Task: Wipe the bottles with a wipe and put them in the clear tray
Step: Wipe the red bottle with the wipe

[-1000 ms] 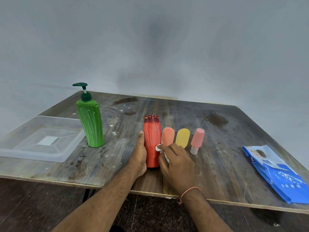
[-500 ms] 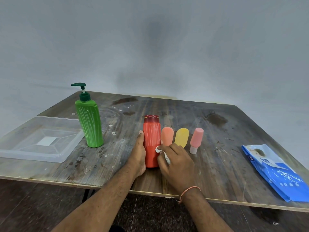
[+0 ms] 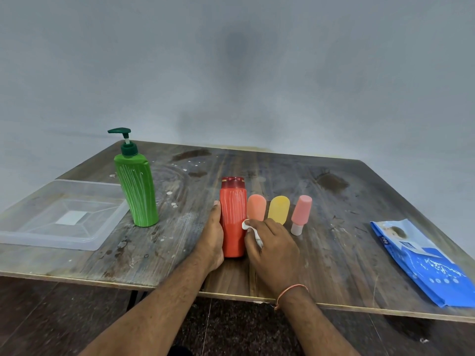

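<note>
A worn wooden table (image 3: 334, 227) carries everything, its near edge running across the lower part of the view. At the table's left edge lies the clear tray (image 3: 51, 240), shallow and square, with nothing visible inside it. Along the right edge, toward the near corner, lies a blue wipe packet (image 3: 421, 263), flat on the wood. Just right of the tray stands the green pump bottle (image 3: 137, 194), upright, with a dark green pump head. Near the middle of the table, close to the near edge, stands the red bottle (image 3: 232, 217), upright, cap on top. The left hand (image 3: 212, 240) rests against the red bottle's left side, fingers straight along it and the thumb side up, bracing rather than wrapping it. The right hand (image 3: 272, 247) is curled around a small white wipe (image 3: 250, 228), pinching it and pressing it against the bottle's right side, about halfway up. Behind the right hand, in a row just right of the red bottle, stand three small bottles: an orange bottle (image 3: 256, 208), touching or almost touching the red one, a yellow bottle (image 3: 279, 209) beside it, and a pink bottle (image 3: 300, 213) with a white base, tilted slightly, a little apart. An orange thread (image 3: 290, 291) circles the right wrist.
</note>
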`<state>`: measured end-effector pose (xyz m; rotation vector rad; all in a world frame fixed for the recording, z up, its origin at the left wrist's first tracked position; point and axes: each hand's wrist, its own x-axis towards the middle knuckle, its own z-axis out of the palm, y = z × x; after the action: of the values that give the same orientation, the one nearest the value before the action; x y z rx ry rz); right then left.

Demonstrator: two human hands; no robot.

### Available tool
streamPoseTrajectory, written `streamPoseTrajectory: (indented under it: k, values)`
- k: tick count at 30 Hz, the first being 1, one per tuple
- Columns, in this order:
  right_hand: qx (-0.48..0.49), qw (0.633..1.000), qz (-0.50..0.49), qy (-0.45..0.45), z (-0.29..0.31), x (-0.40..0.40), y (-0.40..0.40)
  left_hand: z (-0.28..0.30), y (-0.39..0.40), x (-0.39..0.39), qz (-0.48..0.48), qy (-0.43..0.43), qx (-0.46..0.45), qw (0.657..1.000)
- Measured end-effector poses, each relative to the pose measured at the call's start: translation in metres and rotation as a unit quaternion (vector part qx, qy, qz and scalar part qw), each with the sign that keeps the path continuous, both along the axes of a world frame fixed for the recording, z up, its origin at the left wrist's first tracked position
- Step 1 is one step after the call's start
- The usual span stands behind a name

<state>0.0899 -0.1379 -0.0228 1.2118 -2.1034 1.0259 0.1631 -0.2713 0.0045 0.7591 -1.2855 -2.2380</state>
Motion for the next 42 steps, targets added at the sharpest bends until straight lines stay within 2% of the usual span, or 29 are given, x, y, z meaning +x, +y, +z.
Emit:
streamPoseTrajectory:
  k: [4, 11, 15, 20, 26, 31, 36, 42]
  values:
    - [-0.008, 1.0, 0.027, 0.003, 0.0014, 0.0023, 0.0004, 0.0001, 0.0002, -0.0002, -0.003, 0.005, 0.01, 1.0]
    - [-0.001, 1.0, 0.007, 0.0, 0.0007, 0.0009, 0.0002, -0.0008, 0.0, -0.0006, -0.008, 0.006, -0.002, 1.0]
    - [0.011, 0.999, 0.031, 0.032, 0.0017, 0.0042, -0.0003, -0.0006, 0.0009, 0.0001, -0.016, 0.014, -0.004, 1.0]
    - [0.003, 1.0, -0.004, 0.03, 0.0009, 0.0023, 0.0, -0.0011, 0.001, -0.0007, -0.017, 0.013, -0.007, 1.0]
    - [0.019, 0.998, 0.023, 0.058, 0.0019, 0.0044, -0.0009, -0.0021, 0.0005, -0.0008, -0.022, 0.015, -0.005, 1.0]
    - [0.008, 0.999, -0.012, 0.053, 0.0011, 0.0033, -0.0021, -0.0047, -0.0005, -0.0035, -0.029, 0.02, -0.003, 0.999]
    - [0.047, 0.995, 0.024, 0.082, 0.001, 0.0051, -0.0003, -0.0087, -0.0029, -0.0028, -0.026, 0.03, -0.007, 0.999]
    - [0.029, 0.997, -0.005, 0.075, 0.0016, 0.0051, -0.0011, -0.0086, -0.0001, -0.0021, -0.03, 0.04, -0.033, 0.998]
